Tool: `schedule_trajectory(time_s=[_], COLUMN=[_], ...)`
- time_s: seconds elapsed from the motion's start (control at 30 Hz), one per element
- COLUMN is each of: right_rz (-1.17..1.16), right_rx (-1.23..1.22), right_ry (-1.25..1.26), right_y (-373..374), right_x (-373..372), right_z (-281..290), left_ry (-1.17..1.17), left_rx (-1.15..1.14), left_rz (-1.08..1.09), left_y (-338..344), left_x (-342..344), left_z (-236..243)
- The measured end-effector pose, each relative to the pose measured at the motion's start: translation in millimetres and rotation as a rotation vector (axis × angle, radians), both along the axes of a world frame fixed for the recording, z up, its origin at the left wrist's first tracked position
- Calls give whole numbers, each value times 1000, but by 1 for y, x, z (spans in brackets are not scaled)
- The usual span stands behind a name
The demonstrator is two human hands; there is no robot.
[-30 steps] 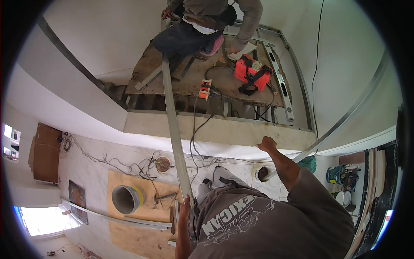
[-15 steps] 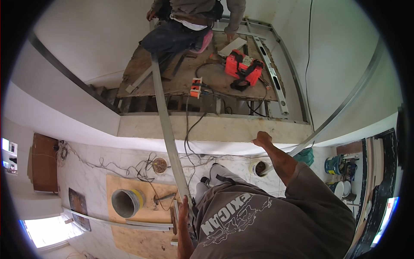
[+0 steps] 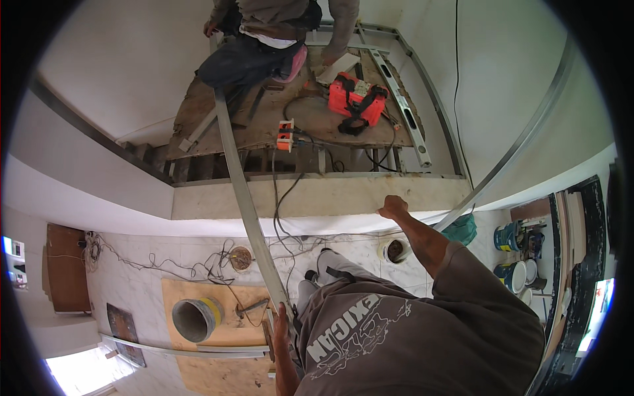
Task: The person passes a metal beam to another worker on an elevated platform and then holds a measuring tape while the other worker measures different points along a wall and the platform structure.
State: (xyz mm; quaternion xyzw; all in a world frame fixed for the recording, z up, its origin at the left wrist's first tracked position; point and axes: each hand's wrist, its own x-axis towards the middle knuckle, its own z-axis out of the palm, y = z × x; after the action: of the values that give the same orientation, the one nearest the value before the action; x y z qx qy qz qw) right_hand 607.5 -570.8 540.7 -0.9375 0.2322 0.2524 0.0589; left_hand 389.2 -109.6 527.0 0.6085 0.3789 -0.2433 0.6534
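A long grey metal channel (image 3: 242, 188) slopes from the raised platform down to my left side. My left hand (image 3: 282, 323) is closed on its lower end, with some fingers hidden behind it. My right arm reaches forward, and my right hand (image 3: 394, 207) is curled up at the front edge of the pale ledge (image 3: 317, 197). Whatever its fingers hold, if anything, is hidden. On the boards beyond, a co-worker (image 3: 264, 53) kneels near the channel's upper end, one hand down on the boards and the other beside the far end of the channel.
On the boards (image 3: 244, 129) are a red tool bag (image 3: 356, 100), an orange outlet box (image 3: 284, 135) with cables and a long level (image 3: 403, 109). A bucket (image 3: 197, 319) lies on a wood sheet (image 3: 224, 369) below. Cords (image 3: 178, 264) cross the floor; paint buckets (image 3: 508, 237) stand at right.
The whole view has shifted slightly, so the platform and co-worker appear further left. Both my hands keep their places, on the channel and at the ledge.
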Motion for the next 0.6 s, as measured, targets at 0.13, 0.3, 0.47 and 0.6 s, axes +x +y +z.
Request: schedule_trajectory(time_s=[0.13, 0.3, 0.47, 0.6], right_rz=[2, 14, -9, -2], right_rx=[6, 9, 11, -7], right_ry=[-14, -1, 23, 27], right_y=[0, 5, 4, 3], right_x=[-2, 2, 1, 0], right_z=[3, 7, 8, 7], left_ry=[28, -56, 3, 21], left_rx=[-15, 5, 1, 31], left_rz=[-27, 83, 31, 32], left_y=[-4, 1, 4, 2], left_x=[5, -7, -3, -3], left_z=[14, -19, -14, -14])
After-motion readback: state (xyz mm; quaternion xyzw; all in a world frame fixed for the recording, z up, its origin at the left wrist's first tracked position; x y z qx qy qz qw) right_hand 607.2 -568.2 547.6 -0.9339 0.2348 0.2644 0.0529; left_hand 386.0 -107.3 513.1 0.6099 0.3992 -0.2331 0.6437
